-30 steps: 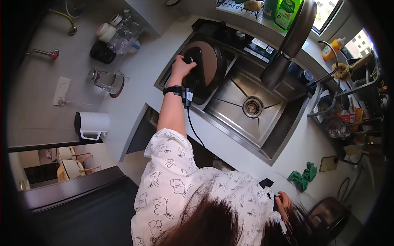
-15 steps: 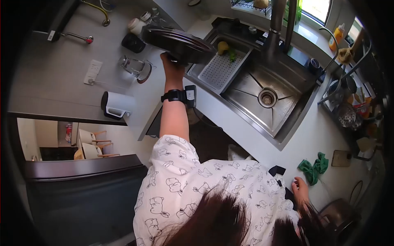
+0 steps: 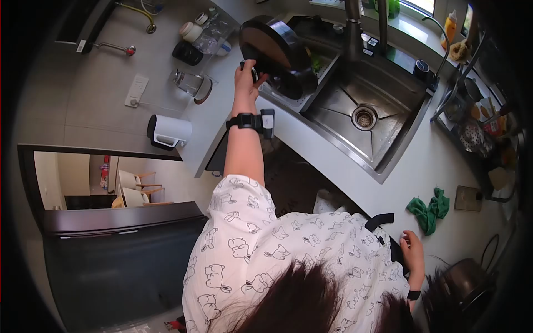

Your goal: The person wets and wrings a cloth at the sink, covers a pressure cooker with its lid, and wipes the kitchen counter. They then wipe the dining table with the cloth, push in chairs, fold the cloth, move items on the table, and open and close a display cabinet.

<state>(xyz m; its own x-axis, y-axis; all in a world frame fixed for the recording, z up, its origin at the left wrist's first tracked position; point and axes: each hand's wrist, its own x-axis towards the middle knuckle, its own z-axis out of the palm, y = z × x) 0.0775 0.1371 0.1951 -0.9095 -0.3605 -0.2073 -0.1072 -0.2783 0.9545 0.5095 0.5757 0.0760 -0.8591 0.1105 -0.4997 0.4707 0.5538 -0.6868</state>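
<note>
My left hand (image 3: 247, 82) is closed around the short black handle of a dark round pan (image 3: 271, 47). The pan is held up on its side over the left part of the sink, above a perforated drain tray (image 3: 267, 95). It hides most of the tray; a bit of green leaf (image 3: 317, 65) shows beside its edge. At the lower right, my right hand (image 3: 412, 255) hangs low beside my body near the counter edge, its fingers loosely bent and apart, holding nothing that I can see. A crumpled green cloth (image 3: 430, 211) lies on the counter near it.
The steel sink basin (image 3: 347, 130) is in front, with a tall faucet (image 3: 353, 33) behind. A glass jug (image 3: 191, 83) and white kettle (image 3: 171, 130) stand left. A dish rack (image 3: 472, 125) with utensils and a phone-like slab (image 3: 468, 198) are right.
The pan has swung right and tilted from nearly edge-on, so its broad round face now shows. My right hand has come further into view, and the camera view has shifted slightly.
</note>
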